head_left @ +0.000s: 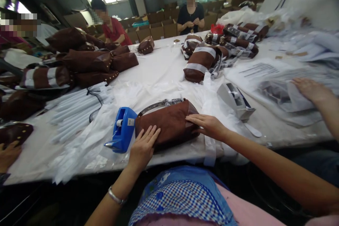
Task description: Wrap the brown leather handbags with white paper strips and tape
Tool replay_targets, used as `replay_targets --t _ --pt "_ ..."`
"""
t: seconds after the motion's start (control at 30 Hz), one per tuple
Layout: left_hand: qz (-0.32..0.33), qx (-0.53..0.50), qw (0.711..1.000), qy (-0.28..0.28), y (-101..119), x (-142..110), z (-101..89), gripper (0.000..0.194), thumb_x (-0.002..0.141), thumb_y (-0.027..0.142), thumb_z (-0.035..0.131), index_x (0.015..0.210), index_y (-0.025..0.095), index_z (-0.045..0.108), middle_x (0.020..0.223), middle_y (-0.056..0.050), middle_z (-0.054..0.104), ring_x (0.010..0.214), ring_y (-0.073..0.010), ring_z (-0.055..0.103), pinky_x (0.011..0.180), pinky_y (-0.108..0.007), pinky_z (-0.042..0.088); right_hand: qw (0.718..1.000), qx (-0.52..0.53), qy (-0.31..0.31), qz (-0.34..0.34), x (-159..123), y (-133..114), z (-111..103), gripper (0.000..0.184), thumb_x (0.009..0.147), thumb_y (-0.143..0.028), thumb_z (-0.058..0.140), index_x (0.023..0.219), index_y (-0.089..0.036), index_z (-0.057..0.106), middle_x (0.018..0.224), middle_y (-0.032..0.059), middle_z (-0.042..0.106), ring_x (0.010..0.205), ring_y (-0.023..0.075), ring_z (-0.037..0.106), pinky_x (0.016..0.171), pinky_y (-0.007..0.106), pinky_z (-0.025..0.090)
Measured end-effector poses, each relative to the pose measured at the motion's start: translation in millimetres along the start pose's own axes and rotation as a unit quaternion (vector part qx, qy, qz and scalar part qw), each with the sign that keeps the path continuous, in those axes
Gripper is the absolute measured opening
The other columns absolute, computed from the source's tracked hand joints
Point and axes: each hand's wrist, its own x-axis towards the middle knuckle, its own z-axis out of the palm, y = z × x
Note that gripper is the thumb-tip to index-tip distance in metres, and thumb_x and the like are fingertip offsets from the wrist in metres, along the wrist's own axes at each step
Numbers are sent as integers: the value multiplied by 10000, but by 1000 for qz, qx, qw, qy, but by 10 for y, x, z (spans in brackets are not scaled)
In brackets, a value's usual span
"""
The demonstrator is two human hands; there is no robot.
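Note:
A brown handbag (169, 122) lies on its side in front of me, its dark strap (156, 105) looped along the far edge. My left hand (144, 146) rests on the bag's near left part with the fingers stretched out. On the right end of the bag, my right hand (209, 125) lies with its fingers extended over the darker panel. Just left of the bag stands a blue tape dispenser (124, 132). A grey tape dispenser (234, 100) sits beyond my right hand. Thin white wrapping sheets (209, 99) spread behind the bag.
Brown bags (87, 61) are piled at the left, near rolled white sheets (76, 109). More bags with white bands (200, 61) lie farther back. A co-worker's hand (312, 88) touches plastic packaging at right; another hand (9, 155) holds a studded bag at left. Two people stand beyond the table.

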Motion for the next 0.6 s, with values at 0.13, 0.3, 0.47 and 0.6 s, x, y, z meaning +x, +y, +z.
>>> replay_targets --t 0.13,0.3,0.47,0.6 --pt "8 -8 1000 25 -121 -50 64 722 842 37 469 1528 215 334 1519 -85 445 1400 -271 434 1125 -498 416 997 -19 73 -27 -70 65 241 353 914 -182 647 1262 -240 656 1137 55 747 989 200 732 865 333 621" --pt "-12 -7 1000 8 -72 -45 33 748 824 46 515 1527 228 338 1542 -89 413 1390 -277 449 1103 -489 447 994 -28 89 -55 -107 -58 157 408 943 -93 548 1309 -253 630 1197 44 724 1089 198 694 934 362 595" --pt "-42 -5 997 -66 -24 127 -142 829 728 49 668 1496 209 399 1546 -133 408 1349 -318 497 1030 -447 511 995 -69 -17 -71 191 -286 -11 641 840 -316 746 1432 -220 521 1223 103 692 1088 279 646 1022 490 505" --pt "-31 3 999 -35 -55 120 -65 772 802 72 619 1509 265 376 1566 -109 375 1399 -321 432 1070 -496 467 991 -83 -27 -98 345 -293 120 619 871 -209 692 1455 -261 494 1082 81 696 937 226 620 840 367 553"
